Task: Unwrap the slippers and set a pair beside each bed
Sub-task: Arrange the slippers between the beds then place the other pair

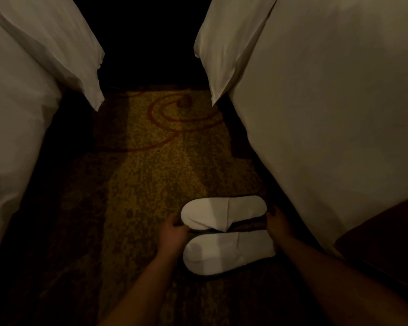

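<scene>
Gripping the far slipper [222, 211], left hand [173, 231] and right hand [279, 223] fingers curl round its ends.

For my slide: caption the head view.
Left hand and right hand place white slippers on carpet beside the right bed.

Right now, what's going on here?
A person is reaching down between two beds with unwrapped white slippers. The left hand has its fingers curled round one end of the far slipper. The right hand is at the other end, but it is too dark to tell how it grips. The near slipper lies alongside on the carpet, close to the right bed. No slippers show by the left bed.
</scene>
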